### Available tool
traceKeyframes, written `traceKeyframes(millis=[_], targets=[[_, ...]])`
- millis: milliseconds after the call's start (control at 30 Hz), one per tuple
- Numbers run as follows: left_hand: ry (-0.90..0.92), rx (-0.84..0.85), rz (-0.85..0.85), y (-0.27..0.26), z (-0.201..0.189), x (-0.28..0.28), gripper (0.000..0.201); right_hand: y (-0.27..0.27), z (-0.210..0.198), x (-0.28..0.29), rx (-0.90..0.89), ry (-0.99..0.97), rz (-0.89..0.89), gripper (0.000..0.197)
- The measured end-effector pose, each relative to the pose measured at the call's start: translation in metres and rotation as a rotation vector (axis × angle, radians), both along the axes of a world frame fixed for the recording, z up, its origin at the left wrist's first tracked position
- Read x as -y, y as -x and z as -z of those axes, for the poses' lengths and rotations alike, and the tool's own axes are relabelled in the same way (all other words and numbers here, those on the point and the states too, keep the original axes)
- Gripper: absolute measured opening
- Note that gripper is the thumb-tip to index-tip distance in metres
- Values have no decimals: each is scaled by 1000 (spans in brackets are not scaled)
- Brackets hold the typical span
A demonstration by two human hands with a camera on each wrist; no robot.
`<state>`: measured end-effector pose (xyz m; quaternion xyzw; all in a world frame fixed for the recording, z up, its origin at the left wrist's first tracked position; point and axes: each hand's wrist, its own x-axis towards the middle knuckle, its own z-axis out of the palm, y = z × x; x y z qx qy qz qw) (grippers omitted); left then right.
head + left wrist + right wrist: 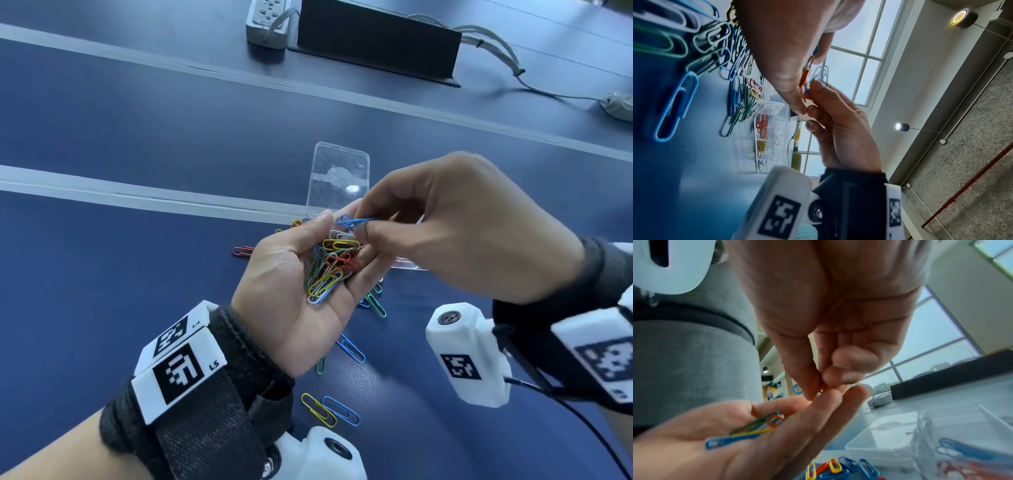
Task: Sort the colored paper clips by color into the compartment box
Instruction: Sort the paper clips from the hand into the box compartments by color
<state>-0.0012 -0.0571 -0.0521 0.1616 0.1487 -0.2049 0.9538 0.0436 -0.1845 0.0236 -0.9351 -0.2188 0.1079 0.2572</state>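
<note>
a dark blue table (102, 137) with pale strips across it — at its far edge stands a long black box (376, 37). just left of the box lies a grey power strip (265, 24); grey cables (496, 48) trail off to the box's right.

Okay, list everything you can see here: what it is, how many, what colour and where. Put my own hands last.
paper clips in palm: a mixed handful; green, yellow, red, white, blue; on the left palm
blue paper clip: one; pinched above the handful
loose paper clips: several; mixed colours; scattered on the table
compartment box: one; clear; on the table, red, yellow and blue clips in separate compartments
clear lid: one; flat on the table beyond the hands
power strips: two; grey; far table edge
black box: one; far side
table: dark blue
left hand: palm up, cupping clips
right hand: pinches the blue clip
</note>
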Motion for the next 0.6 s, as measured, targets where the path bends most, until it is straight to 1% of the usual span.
traceKeyframes(millis=[33, 100, 200, 267, 400, 500, 600], targets=[[34, 13, -8, 0, -1, 1, 38, -2, -2, 2, -44, -52, 15, 7], [14, 0, -16, -2, -2, 0, 37, -8, -6, 10, -100, -149, 48, 4], [-10, -6, -18, -4, 1, -4, 37, -18, -11, 25, -95, -198, 112, 4], [-17, 7, -25, -6, -1, -6, 38, -23, -12, 36, -69, -128, 131, 5], [-24, 23, -54, -9, 6, -11, 41, -27, -7, 51, 19, 127, 154, 7], [-19, 43, -21, -9, 18, -13, 44, -31, 3, 54, 66, 223, 184, 9], [8, 47, 20, -10, 27, -14, 46, -32, 13, 47, 107, 326, 172, 12]])
